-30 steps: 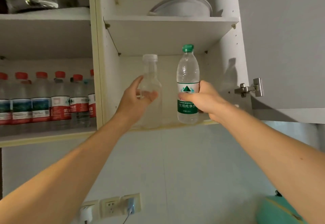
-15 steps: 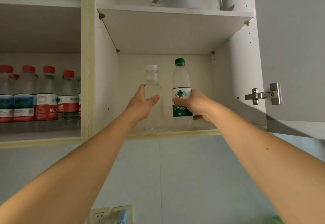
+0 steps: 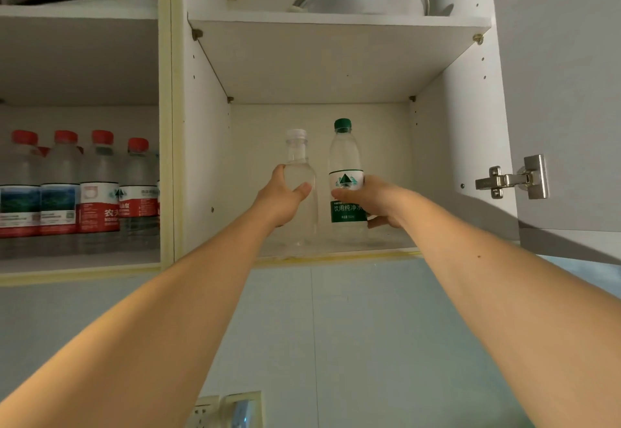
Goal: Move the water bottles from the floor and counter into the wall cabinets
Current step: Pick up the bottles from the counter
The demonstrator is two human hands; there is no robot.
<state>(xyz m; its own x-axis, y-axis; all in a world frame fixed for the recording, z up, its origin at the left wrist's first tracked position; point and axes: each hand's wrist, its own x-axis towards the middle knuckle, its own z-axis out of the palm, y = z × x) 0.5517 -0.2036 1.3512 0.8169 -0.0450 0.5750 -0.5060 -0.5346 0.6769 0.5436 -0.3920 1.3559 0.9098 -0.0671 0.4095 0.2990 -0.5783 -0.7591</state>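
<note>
Both bottles are stood upright on the white cabinet's lower shelf point(image 3: 386, 243): the clear white-capped plastic bottle point(image 3: 300, 189) is gripped by the left hand point(image 3: 282, 197), the green-capped labelled bottle point(image 3: 346, 185) beside it by the right hand point(image 3: 373, 201), presumably steadied for release.

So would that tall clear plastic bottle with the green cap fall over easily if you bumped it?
Probably yes. The tall clear plastic bottle with the green cap is slim and high for its base, so a sideways knock could tip it. It looks full, so likely fairly heavy and steadier than an empty one. Once down, its round body would probably roll. For now the right hand grips it.
</note>
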